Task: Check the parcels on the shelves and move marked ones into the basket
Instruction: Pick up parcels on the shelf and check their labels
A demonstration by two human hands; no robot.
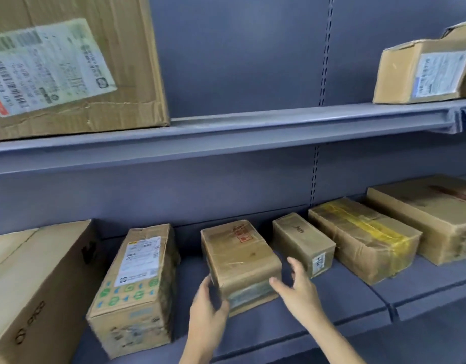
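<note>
Lower shelf (331, 306): six parcels (241, 261); upper shelf (226, 132): three parcels; two hands (207, 308).

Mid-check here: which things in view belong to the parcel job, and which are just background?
Job:
- taped parcel, left hand holding its corner, right hand open beside it
- green-printed parcel
- small parcel
- yellow-taped parcel
- upper labelled box

Background:
- shelf board
- back panel
</note>
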